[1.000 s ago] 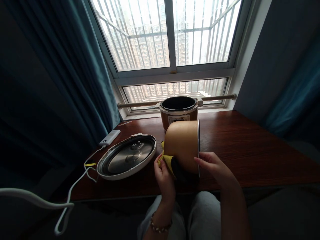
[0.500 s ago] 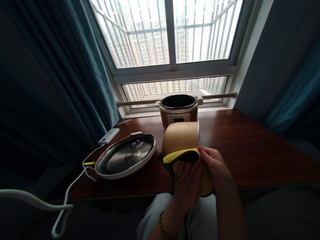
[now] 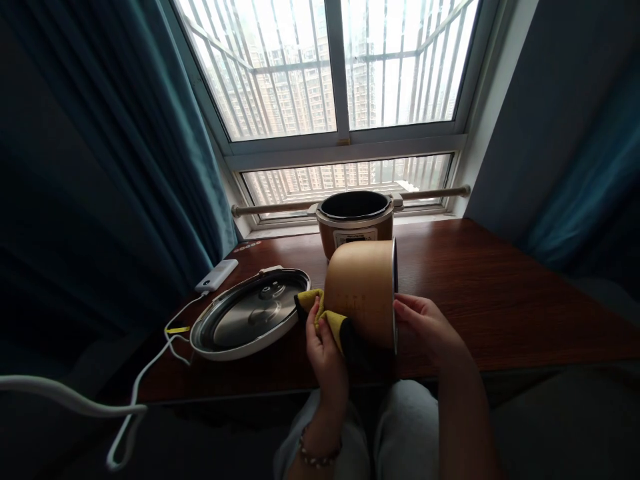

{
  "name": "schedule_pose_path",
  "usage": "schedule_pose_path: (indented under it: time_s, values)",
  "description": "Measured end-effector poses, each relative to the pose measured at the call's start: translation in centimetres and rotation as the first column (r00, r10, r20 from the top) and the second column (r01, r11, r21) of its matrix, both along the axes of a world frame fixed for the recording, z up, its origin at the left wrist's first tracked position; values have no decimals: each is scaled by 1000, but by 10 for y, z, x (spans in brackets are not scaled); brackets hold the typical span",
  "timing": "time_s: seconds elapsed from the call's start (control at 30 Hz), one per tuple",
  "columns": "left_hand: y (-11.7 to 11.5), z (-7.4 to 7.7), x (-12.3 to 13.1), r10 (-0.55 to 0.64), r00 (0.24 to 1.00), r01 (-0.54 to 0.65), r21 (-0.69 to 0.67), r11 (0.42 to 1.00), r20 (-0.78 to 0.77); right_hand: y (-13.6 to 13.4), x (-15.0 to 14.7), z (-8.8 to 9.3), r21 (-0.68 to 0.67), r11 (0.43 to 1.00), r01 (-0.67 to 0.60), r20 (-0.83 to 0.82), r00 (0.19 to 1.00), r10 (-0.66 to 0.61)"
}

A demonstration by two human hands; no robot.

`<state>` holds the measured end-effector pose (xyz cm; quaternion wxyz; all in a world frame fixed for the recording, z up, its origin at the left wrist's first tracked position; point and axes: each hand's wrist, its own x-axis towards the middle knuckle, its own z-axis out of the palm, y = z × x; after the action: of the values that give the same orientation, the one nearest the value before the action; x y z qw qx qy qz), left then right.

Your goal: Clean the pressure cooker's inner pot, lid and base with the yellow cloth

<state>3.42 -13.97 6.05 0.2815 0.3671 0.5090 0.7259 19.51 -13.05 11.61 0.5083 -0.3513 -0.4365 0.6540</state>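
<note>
A gold inner pot [image 3: 361, 287] is tipped on its side above the near edge of the table, its mouth turned to the right. My right hand [image 3: 433, 327] grips the rim, thumb and fingers pinched on it. At the pot's base on the left, my left hand [image 3: 325, 353] is closed on a yellow and black cloth [image 3: 334, 325] that touches the pot. Faint markings show on the pot's side. Behind it stands the brown pressure cooker body [image 3: 356, 223], lidless, with a dark opening and a front panel partly hidden by the pot.
The round cooker lid [image 3: 250, 313] lies underside up on the wooden table [image 3: 480, 293], left of the pot. Beyond it is a white power strip [image 3: 217, 275] whose white cable [image 3: 139, 387] hangs down the left side. A barred window [image 3: 345, 87] is at the back.
My left hand has moved left with the cloth, from the pot's near side to its base, uncovering the markings. My right hand stays at the rim.
</note>
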Motion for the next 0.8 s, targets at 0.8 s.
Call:
schedule_pose_path:
  time_s: [0.8]
  values:
    - [-21,-14,23,-91,729,338,241,910,-679,-7,-28,9,23,985,171,4,985,-172]
